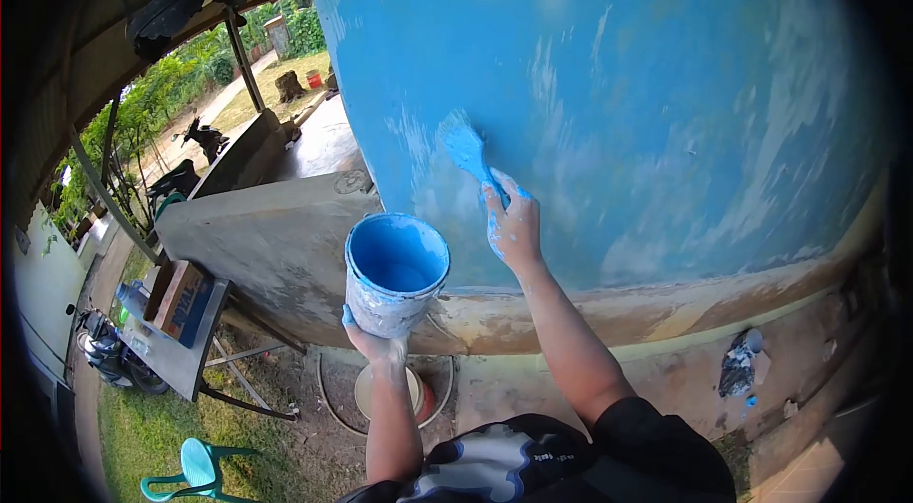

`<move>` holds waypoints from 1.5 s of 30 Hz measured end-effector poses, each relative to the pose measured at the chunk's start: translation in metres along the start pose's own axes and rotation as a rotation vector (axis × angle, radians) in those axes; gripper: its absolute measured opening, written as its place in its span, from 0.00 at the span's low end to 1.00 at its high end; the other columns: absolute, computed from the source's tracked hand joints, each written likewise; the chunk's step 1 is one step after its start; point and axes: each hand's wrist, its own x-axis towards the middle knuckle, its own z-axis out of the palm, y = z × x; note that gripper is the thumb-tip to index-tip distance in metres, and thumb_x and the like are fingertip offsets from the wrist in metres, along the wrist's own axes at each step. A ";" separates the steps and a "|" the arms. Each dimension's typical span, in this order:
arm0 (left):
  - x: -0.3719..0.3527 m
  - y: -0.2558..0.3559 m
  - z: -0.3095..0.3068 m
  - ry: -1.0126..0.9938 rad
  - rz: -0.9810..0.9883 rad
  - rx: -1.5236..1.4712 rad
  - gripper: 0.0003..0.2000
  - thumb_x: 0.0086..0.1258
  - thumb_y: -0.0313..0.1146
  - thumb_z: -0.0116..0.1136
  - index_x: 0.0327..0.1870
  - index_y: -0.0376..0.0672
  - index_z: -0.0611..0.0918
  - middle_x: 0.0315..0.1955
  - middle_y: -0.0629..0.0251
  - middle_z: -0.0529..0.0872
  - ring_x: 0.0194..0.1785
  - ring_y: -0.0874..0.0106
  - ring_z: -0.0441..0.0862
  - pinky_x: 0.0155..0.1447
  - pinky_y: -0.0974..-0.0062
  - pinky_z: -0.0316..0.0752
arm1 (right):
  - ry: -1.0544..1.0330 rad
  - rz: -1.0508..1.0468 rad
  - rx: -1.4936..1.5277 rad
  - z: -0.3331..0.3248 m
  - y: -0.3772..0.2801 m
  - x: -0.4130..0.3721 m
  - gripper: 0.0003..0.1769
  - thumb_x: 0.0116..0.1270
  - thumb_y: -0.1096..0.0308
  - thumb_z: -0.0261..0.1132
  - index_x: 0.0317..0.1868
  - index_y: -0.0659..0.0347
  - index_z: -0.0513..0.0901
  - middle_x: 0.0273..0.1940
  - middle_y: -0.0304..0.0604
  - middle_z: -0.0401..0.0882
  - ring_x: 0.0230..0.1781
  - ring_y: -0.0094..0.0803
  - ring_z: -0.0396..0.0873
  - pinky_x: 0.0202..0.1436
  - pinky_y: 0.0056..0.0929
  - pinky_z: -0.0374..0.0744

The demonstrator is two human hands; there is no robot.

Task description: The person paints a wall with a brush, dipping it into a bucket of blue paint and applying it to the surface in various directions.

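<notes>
My right hand (514,222), speckled with blue paint, grips the handle of a paintbrush (464,145). The brush's blue-coated bristles point up and left against the wall (628,104), which carries uneven blue paint with paler streaks. Lower and to the left, my left hand (373,343) holds up a paint bucket (390,308) from beneath. Blue paint coats the bucket's inside, and its outer side is smeared whitish. Most of the left fingers are hidden behind the bucket.
A low grey wall (276,237) adjoins the painted wall at left. Below it stands a table (190,351) with a cardboard box (181,299). A teal plastic chair (200,465) is at lower left. Another bucket (416,394) sits on the ground under my left arm. Litter (740,365) lies at right.
</notes>
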 end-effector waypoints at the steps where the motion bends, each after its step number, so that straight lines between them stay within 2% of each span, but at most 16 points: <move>1: 0.002 0.003 -0.005 0.018 -0.001 -0.035 0.36 0.80 0.62 0.40 0.81 0.48 0.66 0.81 0.54 0.65 0.79 0.45 0.66 0.79 0.37 0.64 | 0.198 -0.347 -0.168 0.018 0.021 0.004 0.21 0.79 0.60 0.63 0.59 0.72 0.84 0.32 0.53 0.85 0.30 0.44 0.80 0.41 0.41 0.78; 2: 0.003 0.006 -0.008 0.013 -0.012 -0.032 0.36 0.80 0.62 0.40 0.81 0.48 0.66 0.81 0.54 0.65 0.79 0.45 0.66 0.79 0.37 0.64 | 0.207 -0.343 -0.175 0.028 0.030 0.001 0.21 0.79 0.60 0.63 0.59 0.72 0.84 0.32 0.53 0.85 0.30 0.44 0.80 0.41 0.41 0.78; 4: 0.003 0.012 -0.013 -0.007 0.010 0.012 0.36 0.80 0.62 0.40 0.80 0.48 0.68 0.80 0.55 0.67 0.79 0.47 0.67 0.79 0.39 0.66 | 0.133 0.016 -0.074 0.043 0.047 -0.015 0.19 0.79 0.61 0.63 0.56 0.72 0.85 0.31 0.53 0.84 0.29 0.42 0.80 0.40 0.41 0.77; 6: 0.001 0.017 -0.016 -0.011 -0.006 0.021 0.35 0.81 0.60 0.38 0.81 0.47 0.66 0.79 0.55 0.67 0.79 0.48 0.67 0.78 0.39 0.66 | 0.132 0.094 -0.041 0.049 0.073 -0.046 0.17 0.79 0.63 0.64 0.54 0.71 0.86 0.28 0.53 0.82 0.27 0.41 0.77 0.38 0.42 0.75; 8: 0.000 0.021 -0.013 0.020 0.003 0.020 0.35 0.81 0.59 0.38 0.81 0.47 0.66 0.79 0.55 0.67 0.79 0.48 0.68 0.78 0.39 0.67 | -0.030 0.382 -0.024 0.047 0.087 -0.074 0.16 0.78 0.63 0.64 0.53 0.70 0.86 0.26 0.52 0.80 0.26 0.39 0.74 0.35 0.42 0.73; 12: -0.005 0.029 -0.009 0.059 -0.014 0.010 0.34 0.80 0.60 0.41 0.79 0.48 0.70 0.78 0.55 0.70 0.77 0.47 0.70 0.77 0.40 0.69 | 0.016 0.366 -0.067 0.037 0.052 -0.081 0.16 0.78 0.62 0.64 0.53 0.69 0.86 0.26 0.51 0.78 0.25 0.39 0.73 0.34 0.42 0.71; 16: 0.000 0.037 -0.022 0.040 -0.060 -0.010 0.33 0.80 0.60 0.41 0.78 0.48 0.71 0.78 0.57 0.70 0.77 0.48 0.70 0.76 0.39 0.69 | 0.158 0.089 0.053 0.038 -0.014 -0.018 0.19 0.79 0.61 0.64 0.53 0.72 0.85 0.29 0.56 0.81 0.27 0.47 0.75 0.38 0.43 0.74; 20: 0.003 0.037 -0.027 -0.002 -0.095 -0.010 0.33 0.80 0.60 0.41 0.78 0.48 0.71 0.78 0.57 0.70 0.77 0.48 0.70 0.76 0.38 0.69 | 0.306 -0.080 -0.106 0.064 0.037 -0.004 0.19 0.79 0.61 0.64 0.53 0.73 0.85 0.29 0.57 0.82 0.28 0.48 0.76 0.39 0.43 0.75; 24: 0.001 0.038 -0.018 0.044 -0.100 -0.022 0.33 0.80 0.60 0.41 0.78 0.50 0.71 0.78 0.57 0.70 0.76 0.47 0.71 0.74 0.36 0.70 | -0.010 0.507 0.005 0.061 0.077 -0.072 0.17 0.79 0.61 0.64 0.51 0.69 0.87 0.31 0.55 0.83 0.30 0.47 0.77 0.40 0.43 0.75; 27: -0.003 0.036 -0.013 0.055 -0.090 0.006 0.33 0.80 0.59 0.41 0.78 0.51 0.71 0.78 0.57 0.70 0.76 0.47 0.71 0.73 0.36 0.71 | -0.034 0.595 -0.013 0.051 0.081 -0.107 0.16 0.78 0.61 0.65 0.51 0.67 0.87 0.31 0.56 0.82 0.29 0.46 0.76 0.40 0.43 0.74; 33: -0.002 0.029 -0.012 0.041 -0.088 -0.031 0.32 0.79 0.59 0.40 0.77 0.51 0.72 0.77 0.58 0.71 0.75 0.47 0.71 0.72 0.35 0.71 | 0.241 0.051 -0.148 0.027 0.013 -0.043 0.17 0.79 0.65 0.63 0.57 0.72 0.85 0.37 0.58 0.85 0.35 0.51 0.81 0.44 0.46 0.78; 34: -0.002 0.028 -0.010 0.063 -0.073 -0.042 0.32 0.79 0.60 0.40 0.77 0.51 0.72 0.77 0.58 0.71 0.75 0.47 0.71 0.72 0.35 0.71 | 0.241 0.049 -0.147 0.024 0.007 -0.031 0.17 0.79 0.65 0.63 0.57 0.72 0.85 0.37 0.58 0.85 0.35 0.51 0.81 0.44 0.46 0.78; 36: -0.003 0.025 -0.003 0.044 -0.084 -0.049 0.32 0.79 0.60 0.40 0.77 0.51 0.72 0.77 0.58 0.71 0.75 0.47 0.72 0.73 0.35 0.71 | 0.193 -0.249 -0.376 0.020 0.001 -0.012 0.19 0.79 0.66 0.62 0.62 0.73 0.82 0.40 0.60 0.85 0.40 0.54 0.83 0.46 0.48 0.78; 40: 0.007 0.023 -0.019 -0.005 -0.052 -0.048 0.33 0.79 0.60 0.40 0.78 0.51 0.71 0.78 0.58 0.70 0.76 0.47 0.71 0.74 0.36 0.70 | 0.380 -0.334 -0.439 0.040 0.005 0.001 0.20 0.79 0.67 0.62 0.64 0.71 0.81 0.40 0.61 0.85 0.41 0.53 0.83 0.47 0.48 0.79; 43: 0.009 0.023 -0.024 -0.012 -0.048 -0.070 0.33 0.79 0.60 0.41 0.77 0.50 0.71 0.78 0.58 0.70 0.76 0.47 0.70 0.74 0.35 0.70 | 0.310 -0.136 -0.237 0.043 0.005 -0.004 0.18 0.79 0.65 0.63 0.62 0.70 0.81 0.35 0.53 0.84 0.34 0.43 0.83 0.42 0.43 0.80; 45: 0.009 0.024 -0.024 -0.022 -0.070 -0.061 0.33 0.79 0.60 0.41 0.77 0.50 0.72 0.78 0.57 0.70 0.76 0.47 0.70 0.74 0.35 0.70 | 0.035 0.532 0.560 0.042 -0.002 -0.009 0.16 0.81 0.63 0.63 0.55 0.68 0.84 0.30 0.43 0.81 0.26 0.31 0.78 0.33 0.36 0.78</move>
